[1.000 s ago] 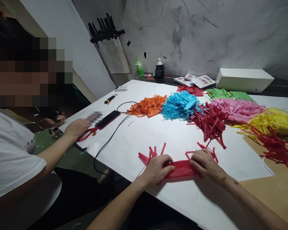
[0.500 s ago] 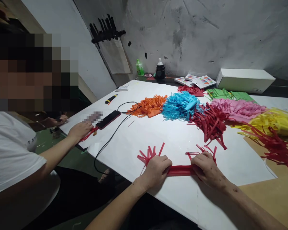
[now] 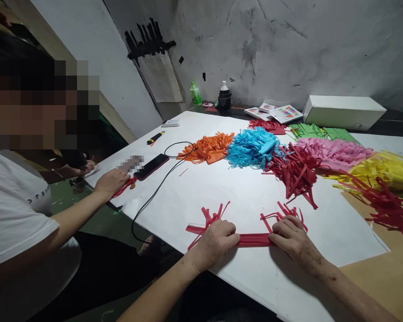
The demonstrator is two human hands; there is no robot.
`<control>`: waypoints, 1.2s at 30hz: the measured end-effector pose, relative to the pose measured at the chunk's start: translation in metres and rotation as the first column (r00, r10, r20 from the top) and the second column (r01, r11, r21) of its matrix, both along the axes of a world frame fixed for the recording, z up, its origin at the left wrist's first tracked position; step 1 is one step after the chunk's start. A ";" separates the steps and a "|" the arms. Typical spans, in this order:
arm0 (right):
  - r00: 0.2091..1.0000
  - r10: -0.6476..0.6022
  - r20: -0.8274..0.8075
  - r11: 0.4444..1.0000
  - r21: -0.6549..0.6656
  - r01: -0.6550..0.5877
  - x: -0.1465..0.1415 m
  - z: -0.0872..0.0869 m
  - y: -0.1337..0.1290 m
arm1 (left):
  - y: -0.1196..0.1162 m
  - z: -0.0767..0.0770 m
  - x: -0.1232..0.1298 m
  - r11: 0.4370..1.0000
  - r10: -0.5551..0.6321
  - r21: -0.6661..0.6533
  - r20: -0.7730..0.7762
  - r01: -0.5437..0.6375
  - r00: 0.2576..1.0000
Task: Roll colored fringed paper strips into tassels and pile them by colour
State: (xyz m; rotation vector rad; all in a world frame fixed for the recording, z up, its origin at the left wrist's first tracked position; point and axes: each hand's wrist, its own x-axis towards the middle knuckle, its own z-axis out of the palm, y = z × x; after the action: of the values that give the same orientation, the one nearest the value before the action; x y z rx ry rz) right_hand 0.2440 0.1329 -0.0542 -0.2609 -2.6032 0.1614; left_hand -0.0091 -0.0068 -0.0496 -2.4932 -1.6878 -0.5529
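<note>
A red paper tassel strip (image 3: 254,240) lies across the white table near its front edge, its fringed ends fanning out past both my hands. My left hand (image 3: 218,243) grips the strip toward its left end, fingers curled over it. Toward the other end, my right hand (image 3: 290,235) is closed on the same strip, thumb along its edge. The flat band between them looks straight. Behind lie fringed bundles: a dark red one (image 3: 293,172), a blue one (image 3: 253,147) and an orange one (image 3: 210,148).
Pink (image 3: 336,153) and yellow (image 3: 386,172) bundles lie at the right, with loose red tassels (image 3: 389,210). A phone (image 3: 152,167), a black cable (image 3: 151,193) and a utility knife (image 3: 155,138) are on the left. A co-worker's hand (image 3: 112,182) rests beside the phone. A white box (image 3: 344,112) stands behind.
The fringe by my left hand has shifted, with more strips showing to the left. My right hand has turned slightly on the band, and the co-worker has leaned a little left.
</note>
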 end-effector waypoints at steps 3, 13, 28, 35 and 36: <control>1.000 0.007 0.012 0.998 0.063 -0.008 -0.001 0.003 -0.002 | -0.001 0.001 0.001 1.000 -0.027 0.002 -0.075 0.027 0.997; 0.990 0.030 0.138 1.000 0.003 -0.031 0.006 0.014 -0.007 | -0.007 0.026 0.002 0.988 -0.124 -0.101 -0.053 0.118 0.991; 0.999 -0.023 0.040 0.981 -0.191 0.030 0.006 0.001 -0.006 | -0.003 0.004 0.019 0.995 0.091 -0.068 0.187 -0.079 0.978; 0.991 -0.129 0.047 0.942 -0.308 0.137 0.003 -0.006 -0.006 | 0.000 0.005 0.028 0.952 0.302 -0.164 0.360 -0.259 0.882; 0.988 -0.149 0.039 0.940 -0.305 0.154 0.002 -0.007 -0.006 | 0.001 0.005 0.029 0.944 0.326 -0.174 0.358 -0.281 0.875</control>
State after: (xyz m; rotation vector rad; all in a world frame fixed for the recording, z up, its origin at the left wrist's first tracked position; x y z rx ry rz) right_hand 0.2461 0.1267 -0.0613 -0.5731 -2.5528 0.5133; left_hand 0.0196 -0.0055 -0.0442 -2.2220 -2.2597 -0.9798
